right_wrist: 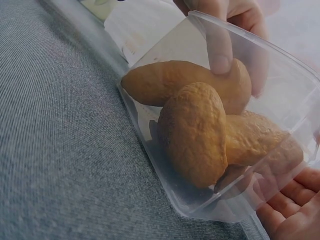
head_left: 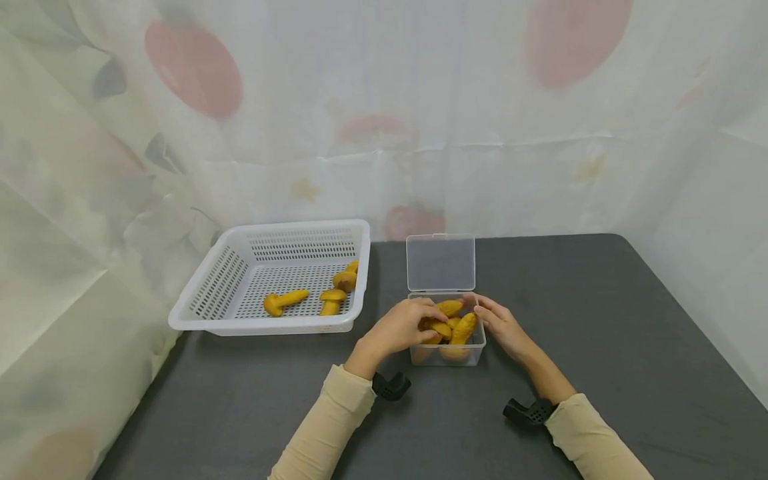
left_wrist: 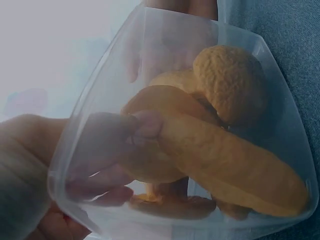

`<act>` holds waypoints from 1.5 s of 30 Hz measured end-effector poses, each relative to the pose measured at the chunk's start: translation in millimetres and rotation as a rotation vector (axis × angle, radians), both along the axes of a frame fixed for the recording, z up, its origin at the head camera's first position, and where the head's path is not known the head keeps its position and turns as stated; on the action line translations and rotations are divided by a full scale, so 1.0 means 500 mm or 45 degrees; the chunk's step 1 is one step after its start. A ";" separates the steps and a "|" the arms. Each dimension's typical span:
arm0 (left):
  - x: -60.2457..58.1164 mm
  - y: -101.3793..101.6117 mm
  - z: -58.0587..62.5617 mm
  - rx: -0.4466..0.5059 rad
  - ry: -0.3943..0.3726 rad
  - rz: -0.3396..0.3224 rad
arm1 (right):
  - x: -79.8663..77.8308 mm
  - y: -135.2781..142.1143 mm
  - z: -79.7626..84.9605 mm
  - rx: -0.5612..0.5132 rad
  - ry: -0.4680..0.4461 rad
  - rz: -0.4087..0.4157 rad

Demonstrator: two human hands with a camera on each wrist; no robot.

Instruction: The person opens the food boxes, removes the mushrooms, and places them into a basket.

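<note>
A clear plastic box (head_left: 481, 346) stands on the table with its hinged lid (head_left: 441, 263) up at the back. Several yellow-brown toy mushrooms (head_left: 464, 328) lie jumbled inside it. My left hand (head_left: 399, 328) reaches over the left rim, its thumb and fingers pinching a mushroom (right_wrist: 172, 80) among the others. My right hand (head_left: 503, 328) rests along the right side of the box, with fingers extended at the wall and rim. In the right wrist view, the fingers of that right hand (right_wrist: 295, 205) lie loosely beside the plastic, partly seen through it.
A white perforated basket (head_left: 210, 325) stands to the left, with several more mushrooms (head_left: 286, 301) in it. Dark grey cloth (head_left: 600, 320) covers the table. Patterned curtains (head_left: 384, 100) hang behind and along the left.
</note>
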State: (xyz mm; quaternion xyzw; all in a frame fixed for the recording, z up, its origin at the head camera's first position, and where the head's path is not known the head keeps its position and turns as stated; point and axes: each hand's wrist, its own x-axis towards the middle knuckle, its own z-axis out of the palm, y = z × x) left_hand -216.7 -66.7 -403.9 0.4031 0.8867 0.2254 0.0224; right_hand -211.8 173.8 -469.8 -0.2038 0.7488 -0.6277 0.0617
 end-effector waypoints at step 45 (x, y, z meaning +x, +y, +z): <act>-0.015 -0.068 0.057 0.434 0.326 0.186 | -0.001 0.002 -0.005 -0.017 -0.008 -0.006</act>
